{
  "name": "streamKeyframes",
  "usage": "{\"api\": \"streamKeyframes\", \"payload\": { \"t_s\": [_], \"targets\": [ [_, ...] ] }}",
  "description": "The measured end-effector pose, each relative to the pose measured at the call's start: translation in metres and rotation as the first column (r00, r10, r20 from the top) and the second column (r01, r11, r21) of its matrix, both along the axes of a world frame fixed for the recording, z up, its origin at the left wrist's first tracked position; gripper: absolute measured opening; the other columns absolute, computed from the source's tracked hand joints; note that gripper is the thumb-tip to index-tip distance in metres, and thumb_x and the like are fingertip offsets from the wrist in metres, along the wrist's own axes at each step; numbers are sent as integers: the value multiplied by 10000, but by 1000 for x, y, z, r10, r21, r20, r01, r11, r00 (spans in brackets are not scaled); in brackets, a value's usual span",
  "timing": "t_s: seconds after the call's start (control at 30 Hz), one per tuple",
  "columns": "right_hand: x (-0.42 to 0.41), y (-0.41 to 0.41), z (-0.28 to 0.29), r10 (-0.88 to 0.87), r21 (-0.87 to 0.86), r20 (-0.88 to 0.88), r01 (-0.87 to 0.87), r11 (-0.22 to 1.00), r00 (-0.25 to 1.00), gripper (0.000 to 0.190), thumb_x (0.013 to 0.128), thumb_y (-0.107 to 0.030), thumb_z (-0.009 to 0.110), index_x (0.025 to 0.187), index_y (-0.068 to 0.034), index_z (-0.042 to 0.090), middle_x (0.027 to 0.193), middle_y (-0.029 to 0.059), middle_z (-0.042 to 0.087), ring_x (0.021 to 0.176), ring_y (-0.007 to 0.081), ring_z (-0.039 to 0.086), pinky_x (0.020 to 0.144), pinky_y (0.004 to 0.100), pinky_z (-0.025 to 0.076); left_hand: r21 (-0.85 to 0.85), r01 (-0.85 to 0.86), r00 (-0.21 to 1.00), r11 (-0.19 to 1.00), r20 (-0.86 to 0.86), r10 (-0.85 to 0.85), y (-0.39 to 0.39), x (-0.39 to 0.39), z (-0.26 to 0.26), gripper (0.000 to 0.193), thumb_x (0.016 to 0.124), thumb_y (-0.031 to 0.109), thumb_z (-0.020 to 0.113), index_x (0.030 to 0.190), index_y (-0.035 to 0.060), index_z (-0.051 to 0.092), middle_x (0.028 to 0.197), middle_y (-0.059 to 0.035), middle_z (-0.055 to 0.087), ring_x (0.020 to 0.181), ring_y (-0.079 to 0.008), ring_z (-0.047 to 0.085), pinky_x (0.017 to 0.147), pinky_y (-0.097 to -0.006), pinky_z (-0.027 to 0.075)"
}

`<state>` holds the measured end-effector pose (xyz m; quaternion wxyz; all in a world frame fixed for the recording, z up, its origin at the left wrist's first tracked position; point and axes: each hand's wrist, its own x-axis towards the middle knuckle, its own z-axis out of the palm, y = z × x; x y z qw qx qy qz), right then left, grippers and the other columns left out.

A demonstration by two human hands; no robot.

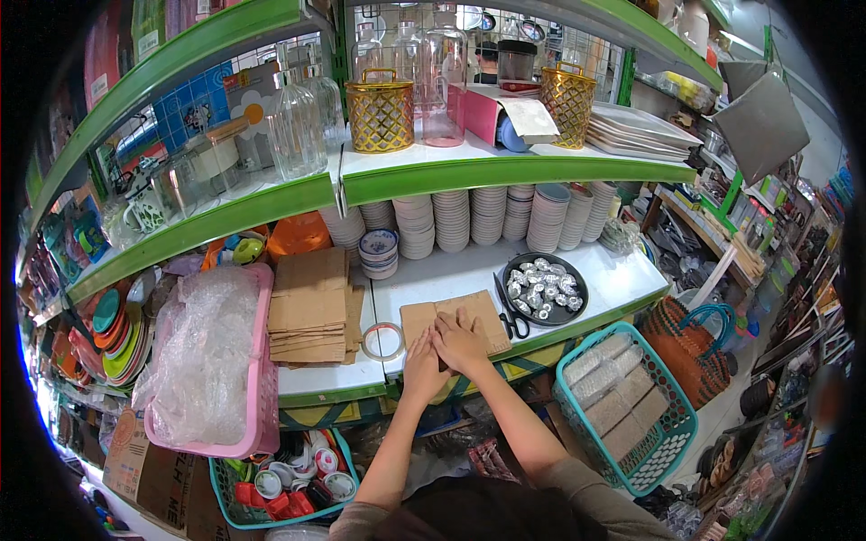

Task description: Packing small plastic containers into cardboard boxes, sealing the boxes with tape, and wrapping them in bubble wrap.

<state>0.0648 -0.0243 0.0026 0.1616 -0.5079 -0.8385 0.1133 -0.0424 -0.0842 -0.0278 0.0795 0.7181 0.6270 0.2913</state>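
Before me a flat piece of brown cardboard with a crease lies at the front edge of the white shelf. My left hand rests on its near side. Partly over the left fingers lies my right hand, palm down, touching the cardboard. Neither hand grips anything that I can see. A roll of clear tape lies flat to the left. To the right, black-handled scissors lean against a dark round pan full of foil-wrapped pieces.
A stack of folded cardboard stands left, beside a pink basket of bubble wrap. Stacked bowls line the back. An upper shelf holds glass bottles and gold baskets. A teal basket with wrapped bundles stands lower right.
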Motion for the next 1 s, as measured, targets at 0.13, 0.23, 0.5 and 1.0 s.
{"api": "streamKeyframes", "payload": {
  "t_s": [0.13,0.23,0.5,1.0],
  "targets": [
    [10,-21,8,18,-41,-4,-18,999,1000,481,956,-383,348,1300,-89,512,1434,78,405,1379,399,249,1073,643,155,29,18,999,999,-30,-17,-2,-5,-3,892,696,292,757,1405,-40,330,1460,-192,353,1382,-282,298,1136,-403,233],
    [26,-38,20,53,-120,34,-49,992,998,497,962,-411,348,1290,-84,528,1418,95,431,1387,383,240,1090,625,139,52,19,999,998,-38,-17,-4,-9,-5,878,698,278,756,1403,-36,339,1461,-190,353,1381,-285,300,1138,-405,226],
    [82,-15,8,-245,154,-377,321,934,893,278,834,-202,608,1042,-18,631,1136,173,568,1017,351,538,878,448,435,65,23,980,998,195,-35,-11,-7,11,732,730,226,721,1356,8,410,1439,-191,376,1376,-309,299,1132,-422,227],
    [66,-12,8,-445,-508,-830,-130,851,336,489,873,-256,612,1261,15,488,1115,98,598,1003,185,558,852,287,427,-61,-184,447,981,884,139,-4,-9,10,673,879,277,637,1375,-72,345,1391,-202,390,1276,-269,407,1054,-357,331]
  ]
}}
